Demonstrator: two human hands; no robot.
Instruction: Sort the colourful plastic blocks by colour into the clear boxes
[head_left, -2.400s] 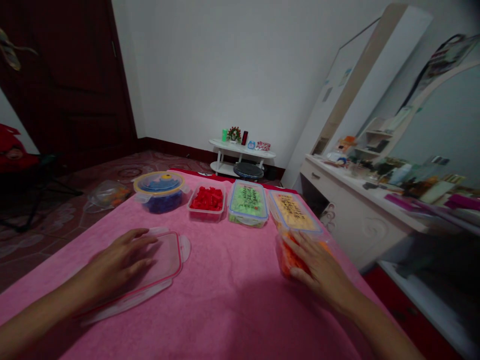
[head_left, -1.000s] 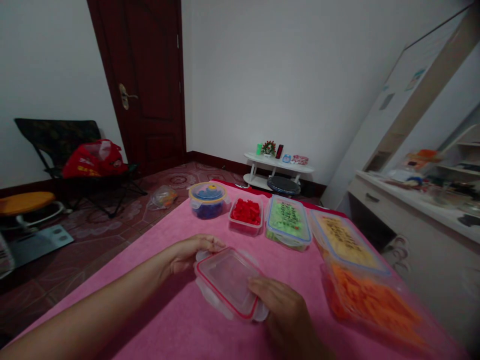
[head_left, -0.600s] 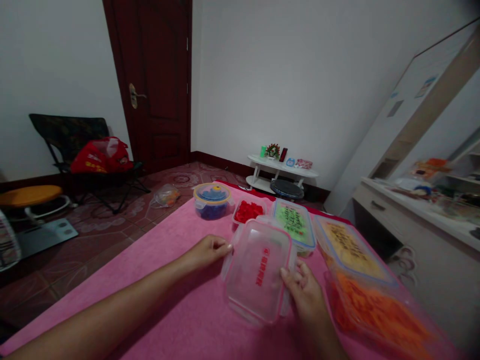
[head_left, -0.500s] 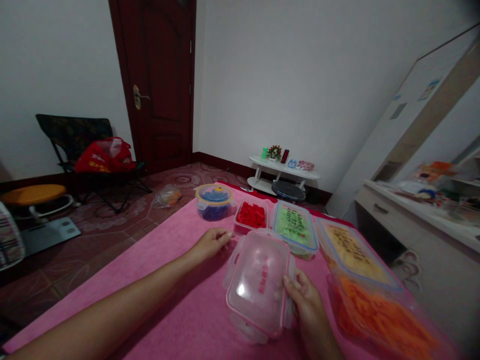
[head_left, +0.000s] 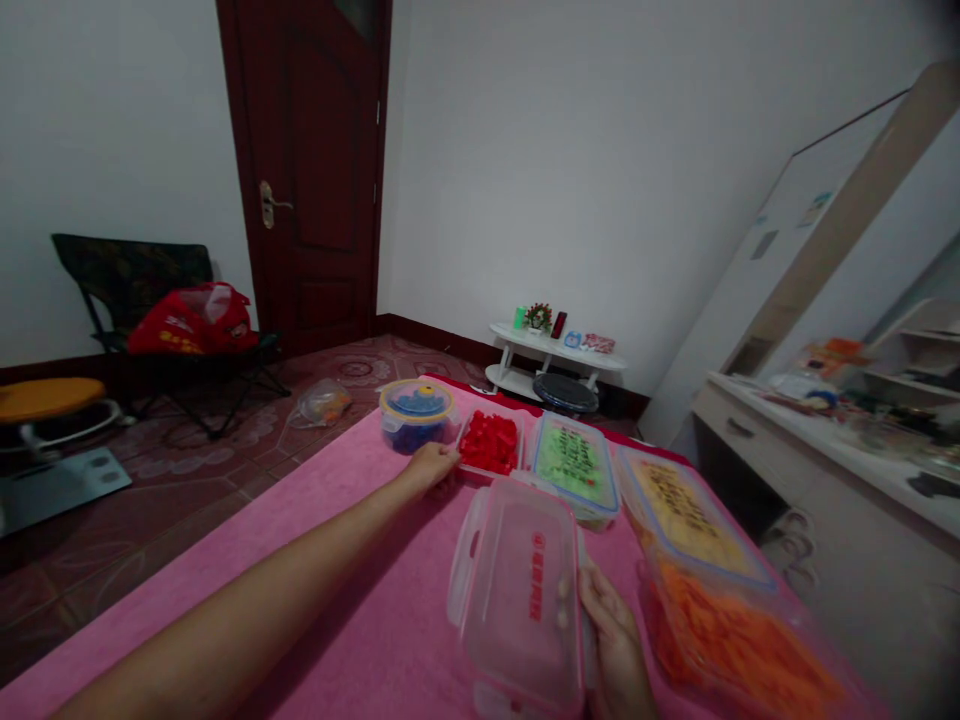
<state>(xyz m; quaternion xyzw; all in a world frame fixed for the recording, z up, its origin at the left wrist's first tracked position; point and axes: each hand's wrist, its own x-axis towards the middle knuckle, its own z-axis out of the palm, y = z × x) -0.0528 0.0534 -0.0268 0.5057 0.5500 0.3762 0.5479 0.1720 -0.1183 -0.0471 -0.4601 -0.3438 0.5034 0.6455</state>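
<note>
My right hand (head_left: 611, 640) grips the right edge of a clear lid with a pink rim (head_left: 519, 592) and holds it tilted above the pink cloth (head_left: 360, 600). My left hand (head_left: 431, 465) is stretched forward, its curled fingers touching the near left edge of an uncovered box of red pieces (head_left: 490, 443). A round blue-filled tub with a yellow-rimmed lid (head_left: 416, 412) stands just left of that hand.
Along the back stand a lidded green box (head_left: 574, 470) and a lidded yellow box (head_left: 686, 510); an orange-filled box (head_left: 739, 640) lies at the near right. A white dresser (head_left: 825, 470) stands at the right, with a dark door (head_left: 307, 170), a folding chair (head_left: 150, 300) and a low white shelf (head_left: 559, 355) beyond.
My left hand let go of the lid and reached forward to the red box. The right hand now holds the lid alone, nearer to me.
</note>
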